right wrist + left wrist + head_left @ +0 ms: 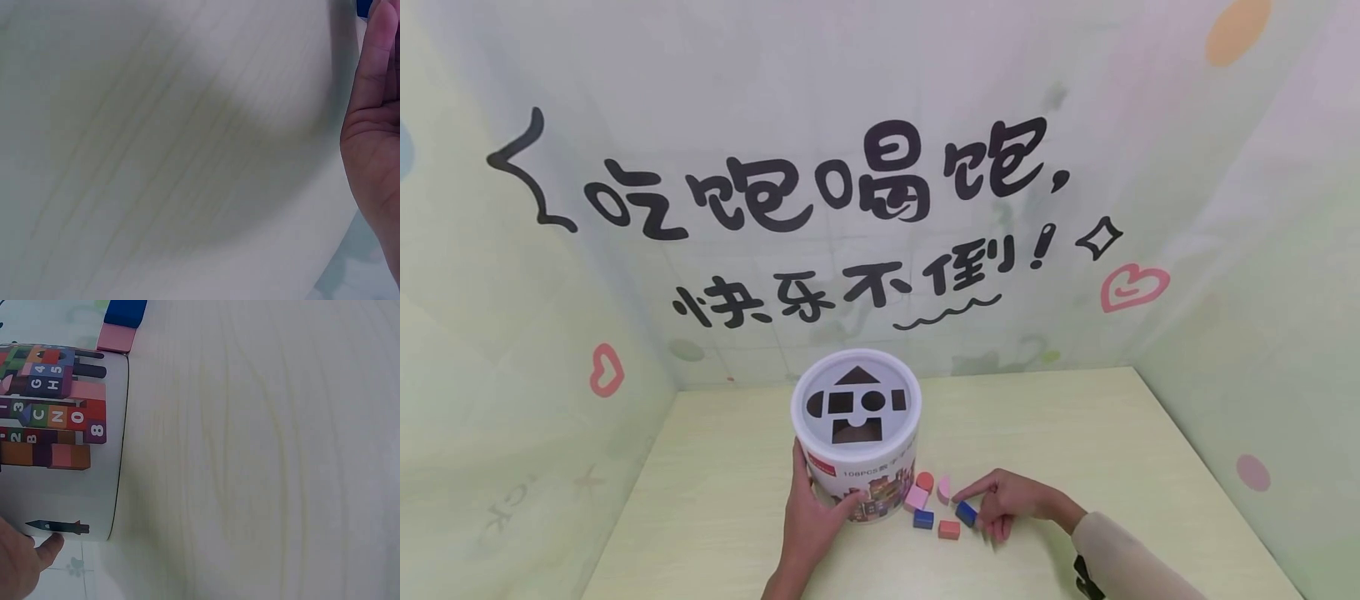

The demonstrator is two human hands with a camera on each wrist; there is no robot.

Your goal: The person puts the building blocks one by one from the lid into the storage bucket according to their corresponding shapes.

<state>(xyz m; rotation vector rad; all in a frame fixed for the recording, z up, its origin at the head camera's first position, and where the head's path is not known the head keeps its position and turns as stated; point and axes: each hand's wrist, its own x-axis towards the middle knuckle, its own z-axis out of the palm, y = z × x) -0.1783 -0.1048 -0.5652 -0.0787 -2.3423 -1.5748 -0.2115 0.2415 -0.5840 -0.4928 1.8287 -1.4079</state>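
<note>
Nearest, sleeve [1131,558]: pale, on the right arm, between four and five o'clock in the head view.
Left hand [814,515]: grips the bucket [876,471] at its seven o'clock side, thumb across the printed front, other fingers round the side.
Right hand [1003,502]: index finger stretched towards nine o'clock, other fingers bent; its tip is at the pink half-round block [944,489]. Whether it pinches the dark blue block [966,514] below that finger, I cannot tell.
Loose blocks: a small ring at the bucket's four o'clock; within it, orange block [949,531] at five, second blue block [923,521] at seven, pink block [915,499] at nine, round red-orange block [925,481] at eleven.
Bucket: upright on the pale table [715,483], blocks and letters printed on its wall.
Lid [857,382]: white, on the bucket; triangular slot at twelve, half-round at nine, rectangle at three, arch at six, square and circle between.
Far wall [820,75]: black lettering [895,158], pink heart [1138,288] at the lettering's four o'clock.
</note>
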